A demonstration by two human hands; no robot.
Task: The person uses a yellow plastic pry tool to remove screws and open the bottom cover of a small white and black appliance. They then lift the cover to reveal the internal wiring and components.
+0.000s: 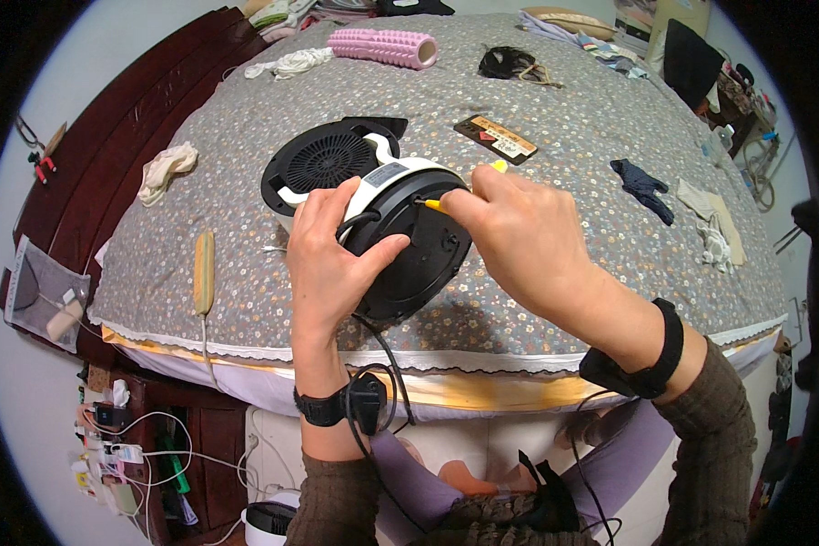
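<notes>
A black and white electric fan [398,175] lies tipped over on the bed, its black round base [428,259] turned toward me. Behind it shows a round black slotted grille [323,168]. My left hand [323,250] grips the fan's rim, with the thumb across the base. In my closed right hand [523,223] is a yellow screwdriver [433,206], most of its handle hidden by the fingers. Its tip meets the base near the upper edge; whether it sits in a screw I cannot tell. A black cord [387,341] hangs down from the fan.
Beyond the fan lie a dark flat packet [496,138], a pink foam roller [382,47] and a dark bundle [510,64]. On the left is a yellow bar-shaped thing with a cord [204,273]. Small clothes [644,189] lie to the right. Cables [164,455] crowd the lower left.
</notes>
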